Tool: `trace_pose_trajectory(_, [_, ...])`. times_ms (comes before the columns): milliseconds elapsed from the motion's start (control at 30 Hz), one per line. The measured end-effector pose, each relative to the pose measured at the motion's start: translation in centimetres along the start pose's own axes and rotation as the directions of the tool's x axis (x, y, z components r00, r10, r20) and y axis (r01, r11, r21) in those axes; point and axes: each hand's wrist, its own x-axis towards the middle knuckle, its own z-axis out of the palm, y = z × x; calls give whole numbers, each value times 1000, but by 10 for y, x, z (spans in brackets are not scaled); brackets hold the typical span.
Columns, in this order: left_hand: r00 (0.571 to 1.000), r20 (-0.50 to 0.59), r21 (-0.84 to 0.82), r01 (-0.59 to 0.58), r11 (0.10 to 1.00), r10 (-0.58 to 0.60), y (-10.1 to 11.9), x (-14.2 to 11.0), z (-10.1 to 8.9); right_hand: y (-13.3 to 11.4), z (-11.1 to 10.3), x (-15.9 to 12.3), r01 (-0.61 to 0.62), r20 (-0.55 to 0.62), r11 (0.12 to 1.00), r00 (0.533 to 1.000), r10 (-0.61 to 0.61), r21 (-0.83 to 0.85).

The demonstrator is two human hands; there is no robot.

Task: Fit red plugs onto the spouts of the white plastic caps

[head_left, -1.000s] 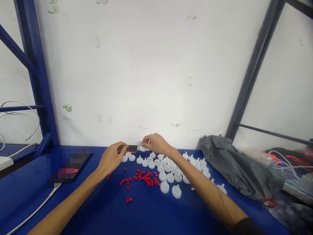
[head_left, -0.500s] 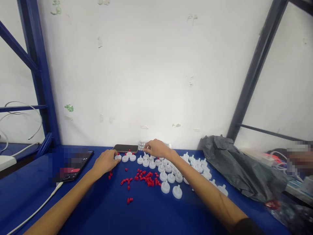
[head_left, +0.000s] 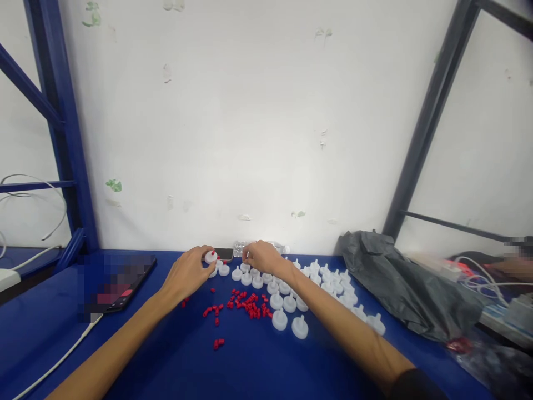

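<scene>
My left hand (head_left: 191, 272) pinches a white nozzle cap (head_left: 211, 257) with a red tip, raised above the table at the back. Below it stand other white caps (head_left: 224, 270), partly hidden by my fingers. My right hand (head_left: 263, 258) reaches across the white caps, its fingers closed at the top of one white nozzle cap (head_left: 245, 267) in the back row. Many more white nozzle caps (head_left: 300, 327) stand upright under and around my right forearm. Small red tips (head_left: 251, 304) lie loose in a pile in front of both hands.
Behind the caps lie a dark phone (head_left: 225, 255) and a clear plastic bottle (head_left: 275, 248) by the wall. A larger phone (head_left: 129, 289) with a white cable is at left. A grey bag (head_left: 400, 283) lies at right, near clutter and another person's blurred hand.
My left hand has lifted a red-tipped cap and moved slightly right with it. My right hand has lowered its fingers onto a white cap in the back row.
</scene>
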Motion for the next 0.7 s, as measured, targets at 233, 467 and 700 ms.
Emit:
trace_pose_trajectory(233, [997,-13,0,-72,997,72,3,-1,3,-7,-12,-5,39,-84,999,996,-37,19])
trace_pose_trajectory(467, [983,12,5,-185,983,185,15,-6,5,-26,-18,-7,265,-40,961,964,-262,84])
trace_pose_trajectory(700, [978,-6,-20,-208,978,207,21,-10,-2,-28,-22,-8,304,-30,945,953,-302,119])
